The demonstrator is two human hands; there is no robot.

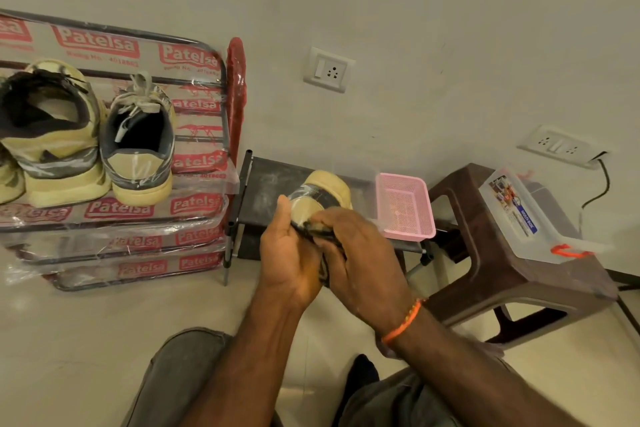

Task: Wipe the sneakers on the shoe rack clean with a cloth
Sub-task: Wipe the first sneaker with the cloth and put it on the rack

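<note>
Nearest, a seated person's knees frame two hands raised over the floor: the left hand (pixel 289 250) cups a yellow-and-grey sneaker (pixel 320 196) from its left side with the thumb up, while the right hand (pixel 360 253) curls over the shoe's opening, gripping a dark bunched thing that may be the cloth (pixel 323 246), though I cannot tell. To wipe well, the left hand should probably steady the shoe while the right rubs in short strokes. Beyond stand a low black shelf and pink basket (pixel 405 206), with two more sneakers (pixel 138 146) on the plastic-wrapped shoe rack (pixel 194 204) far left.
</note>
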